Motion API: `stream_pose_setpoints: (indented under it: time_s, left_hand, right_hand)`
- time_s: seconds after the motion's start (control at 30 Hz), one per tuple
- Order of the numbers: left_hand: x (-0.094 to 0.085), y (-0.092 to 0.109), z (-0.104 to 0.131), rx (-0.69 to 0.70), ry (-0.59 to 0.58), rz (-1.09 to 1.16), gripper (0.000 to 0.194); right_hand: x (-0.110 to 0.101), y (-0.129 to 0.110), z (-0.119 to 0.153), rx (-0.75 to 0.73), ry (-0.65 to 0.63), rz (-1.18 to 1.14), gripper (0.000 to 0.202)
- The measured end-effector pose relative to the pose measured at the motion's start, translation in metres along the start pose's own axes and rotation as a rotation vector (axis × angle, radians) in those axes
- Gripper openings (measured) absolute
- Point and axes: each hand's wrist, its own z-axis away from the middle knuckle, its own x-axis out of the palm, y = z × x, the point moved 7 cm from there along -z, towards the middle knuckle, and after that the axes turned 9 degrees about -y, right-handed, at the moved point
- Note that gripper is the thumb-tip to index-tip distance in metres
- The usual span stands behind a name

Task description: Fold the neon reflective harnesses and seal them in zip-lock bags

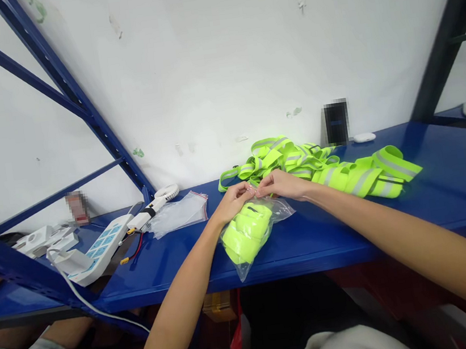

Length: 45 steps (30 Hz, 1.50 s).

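Note:
A clear plastic bag (pixel 278 209) with a folded neon-yellow reflective strap (pixel 247 233) inside hangs at the front of the blue table. My left hand (pixel 236 200) pinches the top edge of the bag. Close beside it, my right hand (pixel 275 185) grips the same edge, thumb and fingers pressed together. The two hands almost touch. Behind them lies a loose heap of neon-yellow straps (pixel 282 154) with grey reflective stripes. More of these straps (pixel 358 178) lie rolled or folded to the right of my right hand.
On the left are a stack of flat clear bags (pixel 180 213), a small white fan (pixel 167 193), a white power strip (pixel 103 250) and a red-black cable (pixel 137 247). A dark box (pixel 337 123) and a white case (pixel 364 137) stand by the wall. Another person's legs (pixel 36 343) show at lower left.

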Motion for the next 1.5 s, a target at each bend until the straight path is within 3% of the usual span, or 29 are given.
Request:
stream_pose_setpoints:
  time_s: [0.53, 0.7, 0.8, 1.13, 1.3, 1.4, 1.5]
  left_hand:
    - [0.0, 0.001, 0.001, -0.031, 0.023, -0.01, 0.032]
    - [-0.005, 0.001, 0.002, -0.035, 0.045, -0.022, 0.03]
    - [-0.003, -0.003, 0.002, -0.08, 0.015, -0.007, 0.03]
    - [0.01, 0.009, 0.001, -0.038, -0.019, 0.008, 0.028]
    - [0.016, 0.034, -0.002, -0.018, -0.086, -0.021, 0.027]
    - [0.019, 0.065, -0.007, 0.01, -0.22, -0.248, 0.028]
    - [0.01, 0.102, -0.009, 0.104, -0.192, -0.449, 0.026]
  right_hand:
    - [0.001, -0.006, 0.002, -0.018, 0.016, 0.039, 0.023]
    - [0.008, 0.002, 0.003, 0.01, -0.063, 0.012, 0.029]
    - [0.013, 0.008, 0.012, 0.039, -0.117, -0.017, 0.033]
    - [0.012, 0.008, 0.052, 0.112, -0.081, -0.066, 0.021]
    - [0.008, -0.02, 0.059, 0.006, -0.049, 0.164, 0.019]
    - [0.001, -0.044, 0.061, -0.069, 0.003, 0.307, 0.02]
    - [-0.014, -0.064, 0.065, -0.084, 0.055, 0.385, 0.026]
